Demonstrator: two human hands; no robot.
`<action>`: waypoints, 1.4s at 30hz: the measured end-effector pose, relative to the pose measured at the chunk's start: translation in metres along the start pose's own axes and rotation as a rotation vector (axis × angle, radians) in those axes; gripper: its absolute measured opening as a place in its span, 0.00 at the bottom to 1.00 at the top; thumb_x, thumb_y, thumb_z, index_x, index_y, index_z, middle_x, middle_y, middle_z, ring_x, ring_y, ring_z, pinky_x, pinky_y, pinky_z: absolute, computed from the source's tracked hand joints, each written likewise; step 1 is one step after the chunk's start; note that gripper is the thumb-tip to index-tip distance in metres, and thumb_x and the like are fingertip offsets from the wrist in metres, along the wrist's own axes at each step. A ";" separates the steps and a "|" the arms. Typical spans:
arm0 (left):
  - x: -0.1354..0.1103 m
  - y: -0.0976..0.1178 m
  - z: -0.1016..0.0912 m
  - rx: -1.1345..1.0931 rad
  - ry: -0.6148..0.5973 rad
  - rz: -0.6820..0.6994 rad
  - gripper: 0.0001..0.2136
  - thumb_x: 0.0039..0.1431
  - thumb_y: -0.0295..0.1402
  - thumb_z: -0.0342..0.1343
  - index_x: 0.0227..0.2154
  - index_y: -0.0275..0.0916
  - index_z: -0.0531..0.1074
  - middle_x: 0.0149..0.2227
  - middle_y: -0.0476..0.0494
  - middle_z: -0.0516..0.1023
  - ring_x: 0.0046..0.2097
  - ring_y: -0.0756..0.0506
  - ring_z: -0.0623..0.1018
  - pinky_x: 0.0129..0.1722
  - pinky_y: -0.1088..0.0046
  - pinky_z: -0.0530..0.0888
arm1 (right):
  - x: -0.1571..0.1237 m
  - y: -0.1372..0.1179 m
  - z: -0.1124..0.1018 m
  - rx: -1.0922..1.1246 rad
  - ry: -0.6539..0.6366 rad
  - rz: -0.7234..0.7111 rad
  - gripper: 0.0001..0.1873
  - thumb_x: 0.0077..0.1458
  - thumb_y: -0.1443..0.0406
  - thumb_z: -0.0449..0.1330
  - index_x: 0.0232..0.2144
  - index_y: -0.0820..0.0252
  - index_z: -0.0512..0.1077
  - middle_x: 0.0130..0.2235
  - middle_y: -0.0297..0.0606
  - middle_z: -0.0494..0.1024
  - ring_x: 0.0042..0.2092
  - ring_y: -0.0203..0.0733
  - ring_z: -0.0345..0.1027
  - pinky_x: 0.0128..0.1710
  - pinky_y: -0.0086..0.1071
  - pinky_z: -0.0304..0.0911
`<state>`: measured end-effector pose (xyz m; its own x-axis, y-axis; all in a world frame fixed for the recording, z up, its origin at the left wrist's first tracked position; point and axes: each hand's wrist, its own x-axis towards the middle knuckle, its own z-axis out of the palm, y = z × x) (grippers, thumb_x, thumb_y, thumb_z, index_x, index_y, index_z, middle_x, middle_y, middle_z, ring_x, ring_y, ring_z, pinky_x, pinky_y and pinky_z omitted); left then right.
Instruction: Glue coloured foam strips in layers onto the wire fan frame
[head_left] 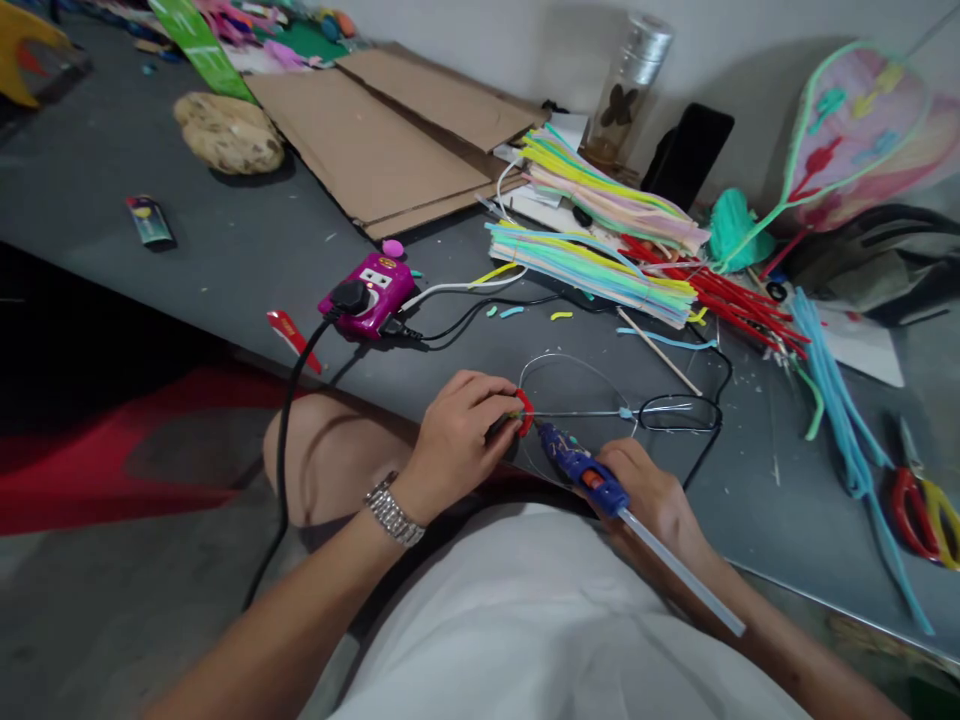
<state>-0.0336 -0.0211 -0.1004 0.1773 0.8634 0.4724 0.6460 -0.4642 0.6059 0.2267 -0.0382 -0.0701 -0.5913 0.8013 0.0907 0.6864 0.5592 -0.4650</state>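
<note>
The person's left hand (pixel 457 445), with a metal-link watch (pixel 394 510) on its wrist, is curled and pinches a red pipe-cleaner piece (pixel 524 412) where it sits on a thin wire hoop (pixel 570 375). The hoop lies near the front edge of the grey table (pixel 225 270), with a straight wire (pixel 585 412) running across it and past its far side. The right hand (pixel 649 495) is closed around the grip of a blue glue gun (pixel 581 470), whose nozzle is just beside the red pipe-cleaner piece. A long, clear glue stick (pixel 682 570) juts from the back of the gun, and a black cord (pixel 694 415) loops on the table beside the hoop. Toward the back edge lie 2 bundles of pastel pipe cleaners (pixel 592 270), with red pipe cleaners (pixel 712 285) to their right. Blue pipe cleaners (pixel 847 420) and red-and-yellow-handled scissors (pixel 919 515) lie near the right edge. A magenta power strip (pixel 367 295) sits left of the hoop, near the front edge, and sheets of cardboard (pixel 382 140) lie behind it.
</note>
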 end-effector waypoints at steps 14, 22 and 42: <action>0.019 0.013 -0.010 -0.044 -0.191 -0.334 0.05 0.59 0.25 0.61 0.37 0.40 0.79 0.38 0.45 0.83 0.43 0.43 0.78 0.45 0.65 0.72 | 0.005 -0.004 -0.003 -0.196 0.035 -0.111 0.09 0.69 0.66 0.50 0.39 0.61 0.70 0.39 0.43 0.75 0.31 0.39 0.70 0.29 0.31 0.63; 0.041 0.011 -0.012 -0.380 -0.229 -0.673 0.08 0.50 0.25 0.63 0.35 0.38 0.75 0.32 0.48 0.81 0.33 0.49 0.79 0.34 0.73 0.73 | 0.002 0.001 0.002 -0.273 0.049 -0.154 0.07 0.67 0.67 0.53 0.41 0.62 0.71 0.41 0.45 0.77 0.30 0.41 0.70 0.30 0.33 0.63; 0.062 0.031 -0.026 -0.569 -0.617 -1.178 0.10 0.50 0.37 0.68 0.27 0.35 0.78 0.24 0.45 0.80 0.25 0.50 0.77 0.25 0.78 0.70 | -0.011 0.004 0.006 -0.298 0.193 -0.252 0.10 0.67 0.70 0.51 0.40 0.63 0.73 0.40 0.45 0.76 0.32 0.43 0.66 0.31 0.35 0.61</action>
<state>-0.0222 0.0128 -0.0357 0.1418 0.6701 -0.7286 0.2883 0.6762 0.6779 0.2336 -0.0464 -0.0786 -0.6856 0.6411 0.3450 0.6397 0.7567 -0.1349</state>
